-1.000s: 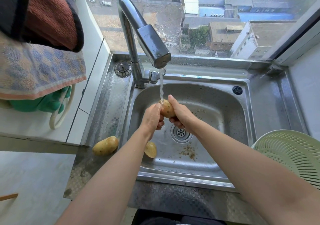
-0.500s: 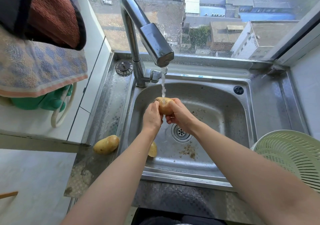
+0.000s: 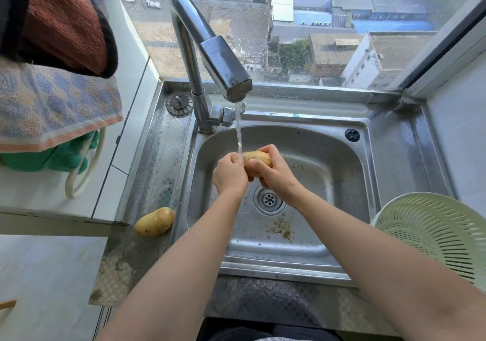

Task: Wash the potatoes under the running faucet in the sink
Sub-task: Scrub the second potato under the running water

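Observation:
Water runs from the chrome faucet [image 3: 223,70] into the steel sink [image 3: 328,172]. Under the stream I hold a yellow potato [image 3: 259,160] over the basin. My right hand [image 3: 276,176] grips it from the right, fingers curled over its top. My left hand [image 3: 230,173] grips its left end, where the water lands. A second potato [image 3: 154,222] lies on the steel counter left of the sink. My left forearm hides the near-left part of the basin.
A pale green colander [image 3: 441,235] sits at the right edge. Towels [image 3: 52,83] and green gloves [image 3: 52,158] hang over the white ledge on the left. Dirt specks lie near the drain [image 3: 268,200]. A sink plug [image 3: 179,102] rests beside the faucet base.
Both hands turned the potato under the stream and lifted it slightly. The potato that lay in the basin by my left forearm is now hidden behind that arm.

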### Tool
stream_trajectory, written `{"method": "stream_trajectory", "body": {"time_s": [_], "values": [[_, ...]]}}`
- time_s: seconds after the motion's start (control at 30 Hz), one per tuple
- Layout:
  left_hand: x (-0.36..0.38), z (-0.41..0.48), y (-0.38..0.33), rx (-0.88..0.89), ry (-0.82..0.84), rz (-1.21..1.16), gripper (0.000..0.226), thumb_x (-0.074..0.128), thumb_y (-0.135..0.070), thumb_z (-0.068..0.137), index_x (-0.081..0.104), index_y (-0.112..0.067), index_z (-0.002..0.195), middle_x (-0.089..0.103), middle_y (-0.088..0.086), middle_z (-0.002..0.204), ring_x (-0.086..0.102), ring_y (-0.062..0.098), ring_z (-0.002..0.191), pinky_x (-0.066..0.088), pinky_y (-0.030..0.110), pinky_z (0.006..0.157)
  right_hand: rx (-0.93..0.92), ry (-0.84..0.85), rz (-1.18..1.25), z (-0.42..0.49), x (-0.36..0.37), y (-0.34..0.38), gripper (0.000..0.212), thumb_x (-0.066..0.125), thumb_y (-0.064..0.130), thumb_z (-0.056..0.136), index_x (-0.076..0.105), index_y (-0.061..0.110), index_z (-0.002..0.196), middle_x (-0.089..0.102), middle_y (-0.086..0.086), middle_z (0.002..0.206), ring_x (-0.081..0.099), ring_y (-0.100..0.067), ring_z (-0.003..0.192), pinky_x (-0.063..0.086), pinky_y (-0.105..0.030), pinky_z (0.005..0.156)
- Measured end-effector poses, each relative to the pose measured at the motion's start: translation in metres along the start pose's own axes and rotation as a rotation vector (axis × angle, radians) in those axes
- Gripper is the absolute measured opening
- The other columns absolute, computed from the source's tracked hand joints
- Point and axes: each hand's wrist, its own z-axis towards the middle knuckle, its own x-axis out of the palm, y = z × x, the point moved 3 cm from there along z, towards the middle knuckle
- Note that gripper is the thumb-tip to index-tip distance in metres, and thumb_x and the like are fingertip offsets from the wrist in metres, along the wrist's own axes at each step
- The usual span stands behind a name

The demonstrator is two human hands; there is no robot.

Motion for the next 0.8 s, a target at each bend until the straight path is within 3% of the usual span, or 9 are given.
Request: {"method": "stream_trajectory", "body": {"time_s": [0.1, 0.23, 0.37, 0.47, 0.57, 0.67, 0.8], "values": [[0.003, -0.004, -0.003, -0.062, 0.13, -0.226, 0.038, 0.033, -0.032, 0.1, 0.056, -0.016, 0.074, 0.064, 0.009, 0.068, 0.058, 0.022, 0.054, 0.045, 0.029, 0.054, 0.016, -0.048, 0.059, 0.0, -0.002, -0.002, 0.028, 0.057, 0.025, 0.093, 0.045, 0.012, 0.115, 0.052, -0.007, 0.095, 0.048, -0.012, 0.066, 0.042, -0.02, 0.05], [0.001, -0.012, -0.005, -0.04, 0.22, -0.321, 0.035, 0.031, -0.02, 0.099, 0.06, -0.002, 0.094, 0.062, 0.016, 0.074, 0.054, 0.021, 0.05, 0.036, 0.023, 0.04, 0.003, -0.088, -0.008, 0.003, 0.001, -0.003, 0.032, 0.06, 0.029, 0.09, 0.045, 0.016, 0.115, 0.053, -0.001, 0.094, 0.052, -0.014, 0.075, 0.046, -0.026, 0.061], [-0.003, -0.008, 0.002, -0.143, 0.136, -0.333, 0.039, 0.032, -0.017, 0.098, 0.057, -0.007, 0.07, 0.058, 0.013, 0.056, 0.051, 0.024, 0.047, 0.04, 0.028, 0.044, -0.084, -0.052, -0.148, -0.001, 0.005, -0.001, 0.035, 0.065, 0.029, 0.086, 0.045, 0.019, 0.114, 0.054, 0.002, 0.095, 0.055, -0.015, 0.083, 0.051, -0.029, 0.071], [-0.004, -0.008, 0.002, -0.141, 0.13, -0.325, 0.041, 0.035, -0.023, 0.099, 0.062, -0.006, 0.074, 0.062, 0.015, 0.06, 0.055, 0.026, 0.049, 0.05, 0.034, 0.054, -0.023, -0.039, -0.103, 0.001, 0.003, 0.001, 0.032, 0.062, 0.031, 0.087, 0.046, 0.017, 0.112, 0.055, -0.002, 0.093, 0.053, -0.015, 0.074, 0.048, -0.027, 0.059], [-0.001, -0.013, -0.002, 0.014, 0.196, -0.287, 0.04, 0.035, -0.029, 0.101, 0.059, -0.012, 0.074, 0.061, 0.013, 0.063, 0.054, 0.023, 0.05, 0.047, 0.031, 0.05, 0.093, -0.082, 0.023, 0.004, 0.0, 0.001, 0.024, 0.052, 0.029, 0.092, 0.046, 0.013, 0.109, 0.054, -0.009, 0.09, 0.046, -0.014, 0.058, 0.038, -0.02, 0.043], [0.0, -0.012, -0.001, 0.073, 0.189, -0.239, 0.041, 0.033, -0.026, 0.1, 0.054, -0.015, 0.066, 0.057, 0.008, 0.059, 0.05, 0.022, 0.051, 0.04, 0.029, 0.05, 0.155, -0.079, 0.043, 0.004, -0.002, -0.001, 0.022, 0.049, 0.032, 0.094, 0.048, 0.013, 0.104, 0.053, -0.009, 0.084, 0.043, -0.013, 0.052, 0.034, -0.022, 0.04], [-0.006, -0.007, 0.002, 0.004, 0.144, -0.288, 0.052, 0.029, -0.029, 0.101, 0.052, -0.01, 0.058, 0.053, 0.004, 0.052, 0.044, 0.017, 0.05, 0.036, 0.028, 0.053, 0.244, -0.057, 0.28, 0.0, 0.0, -0.005, 0.023, 0.043, 0.036, 0.094, 0.049, 0.013, 0.098, 0.055, -0.016, 0.084, 0.04, -0.01, 0.041, 0.03, -0.02, 0.038]]}}
